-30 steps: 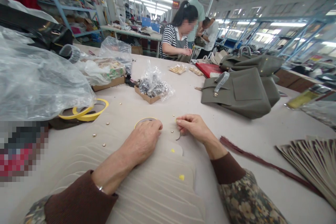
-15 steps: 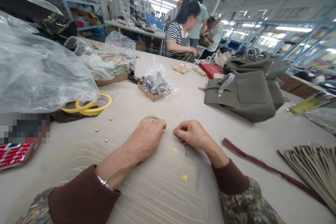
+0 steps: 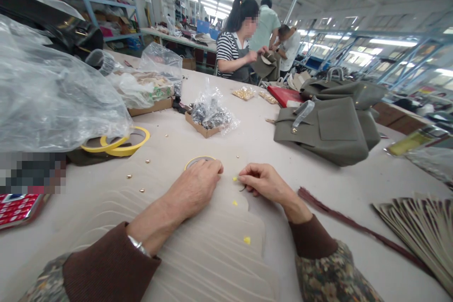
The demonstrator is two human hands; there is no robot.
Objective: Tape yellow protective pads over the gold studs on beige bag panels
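A pale table (image 3: 255, 134) carries overlapping beige sheets (image 3: 198, 264). The left hand (image 3: 196, 186) is curled, its grip hidden; the right hand (image 3: 264, 181) pinches. Partly behind the left sits a yellow tape roll (image 3: 193, 159); at the right's pinch, a yellow scrap (image 3: 235, 179).

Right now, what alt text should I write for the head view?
A person's right hand is at a small yellow piece by layered beige sheets; the left hand partly hides a yellow tape roll. Beyond, a grey-green handbag lies on the table.
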